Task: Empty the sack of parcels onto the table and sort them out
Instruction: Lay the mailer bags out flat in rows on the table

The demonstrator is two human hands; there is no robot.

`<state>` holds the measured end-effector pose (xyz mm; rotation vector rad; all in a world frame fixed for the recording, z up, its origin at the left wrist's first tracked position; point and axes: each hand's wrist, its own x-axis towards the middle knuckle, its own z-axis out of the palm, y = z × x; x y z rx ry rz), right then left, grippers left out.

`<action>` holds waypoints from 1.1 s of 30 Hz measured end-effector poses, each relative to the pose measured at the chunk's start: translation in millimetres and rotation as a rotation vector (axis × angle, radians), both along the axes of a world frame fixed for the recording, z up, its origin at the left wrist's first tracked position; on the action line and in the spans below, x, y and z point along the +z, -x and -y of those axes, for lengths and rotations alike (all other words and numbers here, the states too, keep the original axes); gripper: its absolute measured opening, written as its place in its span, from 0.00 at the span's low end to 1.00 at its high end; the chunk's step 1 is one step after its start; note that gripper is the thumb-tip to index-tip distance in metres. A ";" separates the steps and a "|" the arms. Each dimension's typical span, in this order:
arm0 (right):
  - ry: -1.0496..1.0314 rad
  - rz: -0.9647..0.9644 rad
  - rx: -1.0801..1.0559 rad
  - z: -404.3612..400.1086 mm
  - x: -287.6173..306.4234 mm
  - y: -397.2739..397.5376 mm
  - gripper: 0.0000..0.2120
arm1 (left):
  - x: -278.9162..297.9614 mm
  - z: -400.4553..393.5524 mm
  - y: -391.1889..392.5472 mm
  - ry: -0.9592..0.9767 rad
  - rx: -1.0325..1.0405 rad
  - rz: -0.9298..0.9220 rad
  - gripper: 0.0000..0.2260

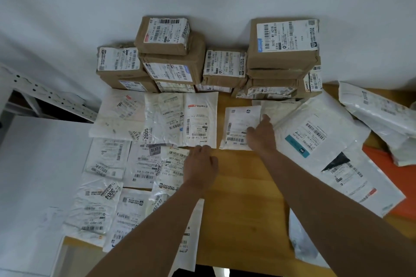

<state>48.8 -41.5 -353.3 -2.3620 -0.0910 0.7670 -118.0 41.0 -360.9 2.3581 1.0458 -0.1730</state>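
Parcels already sorted, we judge: our right hand (261,135) lies flat, fingers straight, on the small white mailer (238,128), whose long axis runs away from us toward the brown boxes (279,56), while our left hand (200,166) rests open on the bottom-left flat bags (144,164).

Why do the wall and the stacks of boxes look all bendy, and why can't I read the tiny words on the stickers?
Head view: the wide-angle lens curves things near the edges, so the brown boxes seem to lean. Head view: small print on the white mailers is soft and blurry, only big numbers read. Head view: light is even, with faint shadows under the left hand and right hand.
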 end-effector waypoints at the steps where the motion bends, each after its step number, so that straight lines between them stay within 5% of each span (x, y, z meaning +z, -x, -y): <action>1: 0.032 0.134 0.095 2.9 -2.8 5.6 0.31 | -3.8 -3.2 1.9 -0.052 -0.002 0.008 0.12; 3: 0.116 0.319 0.343 8.3 -8.2 18.4 0.31 | -4.9 -12.7 2.8 -0.108 0.041 0.008 0.20; 7: 0.340 0.211 0.672 11.7 -29.1 31.2 0.31 | -1.6 -37.5 -1.8 -0.097 0.001 -0.042 0.27; 14: 0.350 0.210 0.643 -3.9 -43.6 36.7 0.29 | -10.8 -68.9 -25.6 0.103 -0.101 -0.205 0.29; 21: 0.405 0.368 0.646 20.7 -49.8 72.5 0.23 | -12.6 -59.9 -15.3 0.028 0.016 -0.037 0.23; 27: 0.452 0.278 0.525 44.4 -49.2 106.9 0.35 | -12.9 -34.4 34.3 -0.074 0.199 0.139 0.16; 33: 0.354 0.178 0.547 55.7 -45.0 135.9 0.35 | -11.8 -24.1 71.4 -0.062 0.347 0.002 0.16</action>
